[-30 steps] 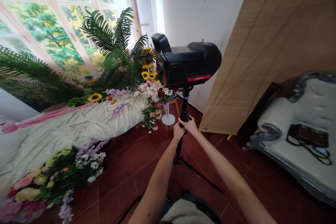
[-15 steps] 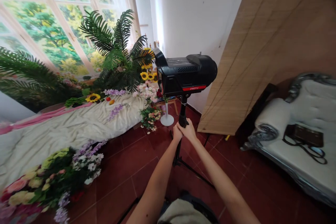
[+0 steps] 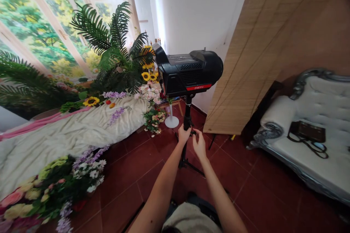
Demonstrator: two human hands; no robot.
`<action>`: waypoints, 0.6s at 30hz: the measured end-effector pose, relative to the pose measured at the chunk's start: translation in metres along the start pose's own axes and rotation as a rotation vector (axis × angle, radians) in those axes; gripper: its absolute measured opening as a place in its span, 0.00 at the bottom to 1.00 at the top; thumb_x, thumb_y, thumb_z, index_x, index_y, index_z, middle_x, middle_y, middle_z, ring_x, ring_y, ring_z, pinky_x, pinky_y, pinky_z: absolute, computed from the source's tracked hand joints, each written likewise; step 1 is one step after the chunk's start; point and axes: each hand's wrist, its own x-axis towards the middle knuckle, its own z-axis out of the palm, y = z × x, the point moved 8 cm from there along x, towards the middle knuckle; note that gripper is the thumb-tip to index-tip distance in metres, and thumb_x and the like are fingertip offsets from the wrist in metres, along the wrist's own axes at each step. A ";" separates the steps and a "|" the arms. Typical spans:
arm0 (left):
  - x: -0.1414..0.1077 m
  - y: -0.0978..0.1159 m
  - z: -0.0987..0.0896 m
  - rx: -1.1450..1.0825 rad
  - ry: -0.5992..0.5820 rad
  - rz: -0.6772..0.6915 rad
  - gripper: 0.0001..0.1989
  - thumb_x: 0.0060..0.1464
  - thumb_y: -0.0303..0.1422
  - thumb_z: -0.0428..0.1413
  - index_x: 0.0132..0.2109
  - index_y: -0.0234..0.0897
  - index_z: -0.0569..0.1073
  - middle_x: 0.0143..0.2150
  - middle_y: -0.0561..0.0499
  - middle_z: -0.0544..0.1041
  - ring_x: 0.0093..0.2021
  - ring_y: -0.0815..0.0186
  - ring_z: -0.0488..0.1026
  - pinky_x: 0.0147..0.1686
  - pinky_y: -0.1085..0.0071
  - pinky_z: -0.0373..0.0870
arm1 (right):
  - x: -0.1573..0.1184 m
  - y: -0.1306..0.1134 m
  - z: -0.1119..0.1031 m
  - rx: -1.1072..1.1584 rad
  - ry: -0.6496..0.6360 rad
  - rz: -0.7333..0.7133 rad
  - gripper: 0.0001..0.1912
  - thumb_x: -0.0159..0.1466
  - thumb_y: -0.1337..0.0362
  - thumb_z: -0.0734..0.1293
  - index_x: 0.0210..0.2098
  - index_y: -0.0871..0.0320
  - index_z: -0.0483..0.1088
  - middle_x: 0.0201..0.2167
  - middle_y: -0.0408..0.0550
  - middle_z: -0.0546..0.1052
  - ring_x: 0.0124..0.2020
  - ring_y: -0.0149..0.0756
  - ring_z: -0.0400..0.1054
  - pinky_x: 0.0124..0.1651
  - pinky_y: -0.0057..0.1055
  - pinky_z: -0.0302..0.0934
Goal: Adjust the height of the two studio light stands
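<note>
A black studio light (image 3: 191,71) with a red label strip sits on top of a black light stand (image 3: 187,111). My left hand (image 3: 184,134) is wrapped round the stand's pole just under a collar. Close to its right, my right hand (image 3: 199,143) has thumb and fingers pinched at a small dark knob (image 3: 193,133) on the side of the pole. Part of the pole behind my left hand is hidden. Lower down, the stand's legs (image 3: 195,169) spread over the red tiled floor.
On the left, a cream cloth (image 3: 120,120) lies under scattered flowers, with a bouquet (image 3: 54,185) in front. Palm leaves (image 3: 117,43) rise behind the light. A bamboo blind (image 3: 235,91) hangs to the right, near a white sofa (image 3: 303,160) with a brown bag (image 3: 311,132).
My right hand has come off the pole beside my left hand and moved slightly right and down to the knob. My left hand still grips the pole. The view has shifted a little.
</note>
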 end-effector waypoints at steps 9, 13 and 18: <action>0.000 -0.005 0.003 -0.062 -0.034 -0.056 0.13 0.46 0.36 0.55 0.38 0.33 0.73 0.30 0.50 0.75 0.26 0.69 0.72 0.28 0.74 0.69 | 0.001 0.011 -0.006 -0.101 -0.045 0.133 0.22 0.63 0.54 0.55 0.52 0.56 0.64 0.34 0.49 0.76 0.33 0.38 0.71 0.39 0.34 0.63; 0.000 -0.008 0.004 -0.076 -0.032 -0.056 0.13 0.47 0.36 0.55 0.38 0.32 0.73 0.30 0.50 0.75 0.26 0.69 0.71 0.27 0.74 0.69 | 0.008 0.011 -0.009 -0.142 -0.029 0.116 0.21 0.63 0.51 0.54 0.46 0.57 0.67 0.34 0.49 0.76 0.32 0.36 0.70 0.37 0.30 0.61; 0.003 -0.008 0.002 -0.004 -0.004 -0.017 0.12 0.46 0.35 0.55 0.37 0.32 0.73 0.30 0.49 0.75 0.30 0.67 0.72 0.30 0.73 0.68 | 0.021 0.040 -0.003 0.080 -0.013 0.323 0.16 0.58 0.50 0.61 0.35 0.56 0.68 0.22 0.43 0.73 0.23 0.33 0.68 0.29 0.27 0.61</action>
